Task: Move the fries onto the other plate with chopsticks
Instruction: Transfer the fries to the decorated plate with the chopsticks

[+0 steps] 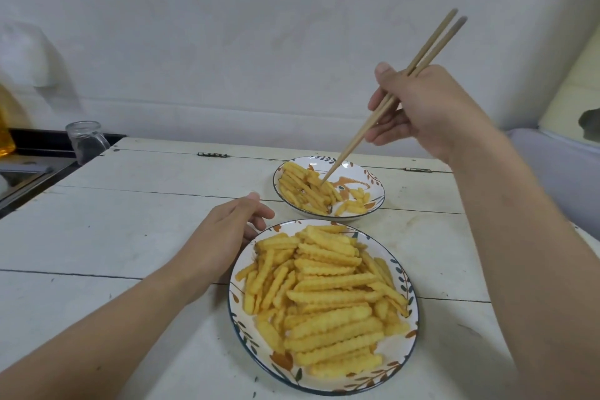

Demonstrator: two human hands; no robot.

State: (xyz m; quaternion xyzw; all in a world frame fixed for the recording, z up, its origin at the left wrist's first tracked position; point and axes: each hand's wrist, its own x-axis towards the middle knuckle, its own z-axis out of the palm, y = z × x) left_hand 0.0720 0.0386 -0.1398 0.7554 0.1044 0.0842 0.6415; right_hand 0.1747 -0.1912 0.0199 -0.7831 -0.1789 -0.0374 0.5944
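Spanning the view, the white plank table [130, 237] carries two leaf-rimmed plates. The near plate [407, 273] is heaped with crinkle fries [328, 299]; the far plate [373, 180], just beyond it, holds a smaller pile [303, 190] on its left half. The left hand [227, 230] rests by the near plate's far-left rim, fingers loosely curved, holding nothing. The right hand [425, 107], raised, grips the chopsticks [383, 104], whose closed tips reach the far pile. A glass mug [86, 140] stands at the table's left corner.

fries [328, 295] yellow | plates [402, 344] white, leaf pattern | chopsticks [383, 107] tan | table [130, 237] white
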